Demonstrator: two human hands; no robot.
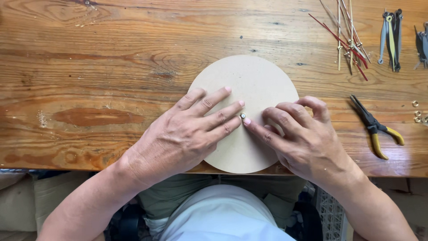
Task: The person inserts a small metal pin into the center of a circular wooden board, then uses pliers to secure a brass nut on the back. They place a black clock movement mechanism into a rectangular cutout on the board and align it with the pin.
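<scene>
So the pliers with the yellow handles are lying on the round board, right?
Not quite. The head view shows the yellow-handled pliers lying on the wooden table, to the right of the round board and apart from it. Only the left hand and right hand rest on the board.

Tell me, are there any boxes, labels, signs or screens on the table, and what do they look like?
None in view. The wooden table holds only a plain round tan disc under both hands, yellow-handled pliers, thin sticks and some small tools.
</scene>
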